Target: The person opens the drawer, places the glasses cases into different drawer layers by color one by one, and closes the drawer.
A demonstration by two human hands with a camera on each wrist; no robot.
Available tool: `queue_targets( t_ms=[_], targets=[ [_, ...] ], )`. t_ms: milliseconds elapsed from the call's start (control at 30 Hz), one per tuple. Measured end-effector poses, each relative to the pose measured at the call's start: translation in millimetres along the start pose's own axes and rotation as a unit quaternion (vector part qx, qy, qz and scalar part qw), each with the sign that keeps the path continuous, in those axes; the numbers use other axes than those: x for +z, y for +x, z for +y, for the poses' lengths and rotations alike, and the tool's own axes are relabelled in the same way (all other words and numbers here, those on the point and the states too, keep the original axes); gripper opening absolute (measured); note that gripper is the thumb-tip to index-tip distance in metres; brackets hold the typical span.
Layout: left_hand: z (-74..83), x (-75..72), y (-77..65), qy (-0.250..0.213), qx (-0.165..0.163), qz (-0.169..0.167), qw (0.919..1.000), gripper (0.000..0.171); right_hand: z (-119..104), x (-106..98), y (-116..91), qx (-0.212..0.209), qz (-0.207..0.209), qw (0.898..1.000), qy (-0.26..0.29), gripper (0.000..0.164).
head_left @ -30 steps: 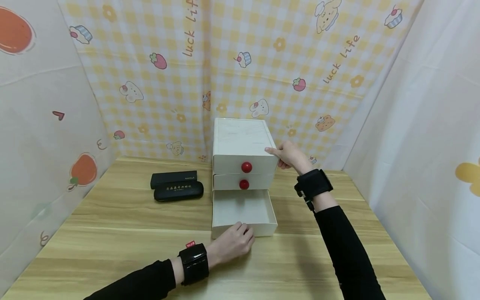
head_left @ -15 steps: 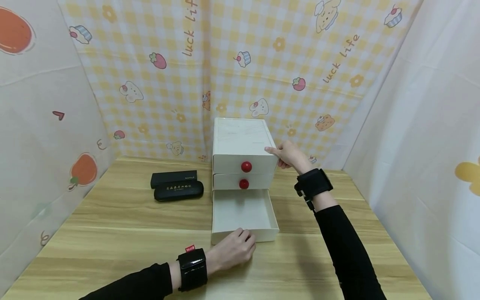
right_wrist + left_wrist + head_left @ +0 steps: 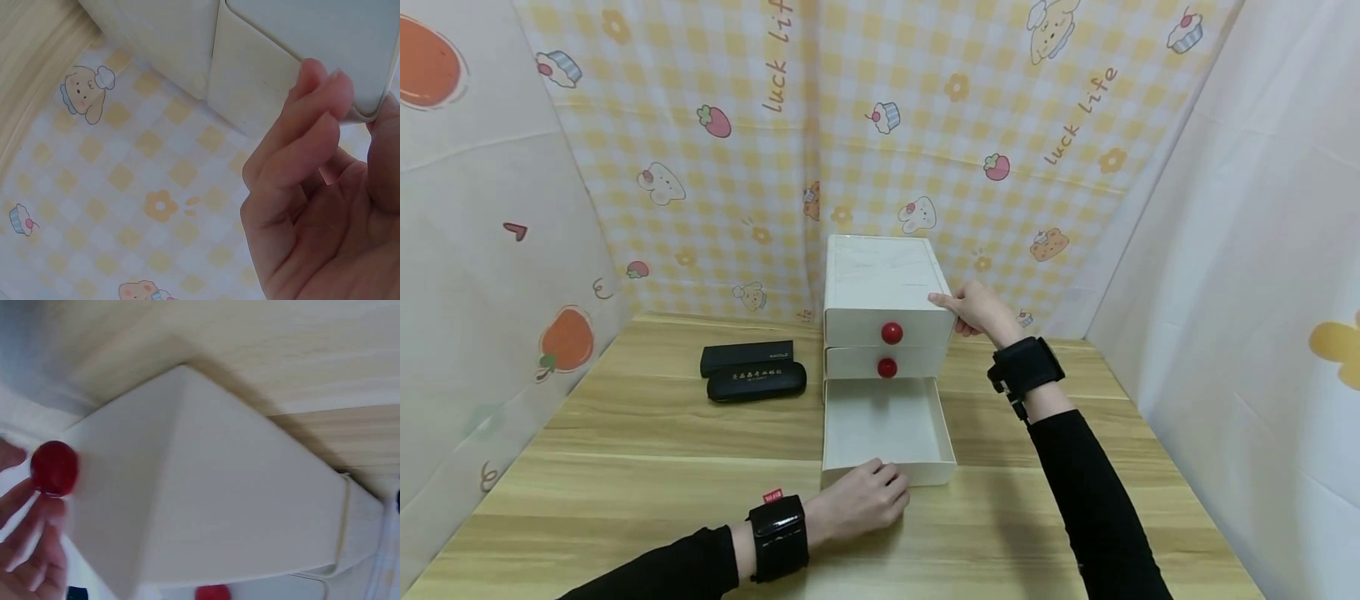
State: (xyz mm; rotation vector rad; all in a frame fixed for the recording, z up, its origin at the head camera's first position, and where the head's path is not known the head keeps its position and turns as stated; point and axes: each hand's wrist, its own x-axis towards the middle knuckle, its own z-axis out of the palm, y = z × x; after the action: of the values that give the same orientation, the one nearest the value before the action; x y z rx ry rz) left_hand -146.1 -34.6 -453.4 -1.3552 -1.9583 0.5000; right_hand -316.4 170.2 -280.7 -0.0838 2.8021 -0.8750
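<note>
A white desktop drawer cabinet stands on the table, its bottom drawer pulled out with nothing inside. In the head view my left hand is at that drawer's front and hides its knob. The left wrist view shows the red knob held between thumb and fingers. My right hand grips the cabinet's top right front corner, thumb on top and fingers against the side. Up close, the right wrist view shows those bent fingers beside the white edge.
Two dark cases lie left of the cabinet: a flat black case behind a rounded black glasses case. The two upper drawers, with a red knob and another red knob, are pushed in. A checked curtain hangs behind.
Over the first half second my left hand drew the bottom drawer slightly further out, toward me. Since then the drawer and left hand have barely moved. The right hand stays on the corner.
</note>
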Motion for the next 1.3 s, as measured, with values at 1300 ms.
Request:
queue_targets(
  t_ms=[1300],
  targets=[
    [-139.3, 85.8, -120.2, -0.141, -0.374, -0.217, 0.8906, 0.068, 1, -1, -4, -0.014, 0.003, 1.000, -0.004, 0.052]
  ],
)
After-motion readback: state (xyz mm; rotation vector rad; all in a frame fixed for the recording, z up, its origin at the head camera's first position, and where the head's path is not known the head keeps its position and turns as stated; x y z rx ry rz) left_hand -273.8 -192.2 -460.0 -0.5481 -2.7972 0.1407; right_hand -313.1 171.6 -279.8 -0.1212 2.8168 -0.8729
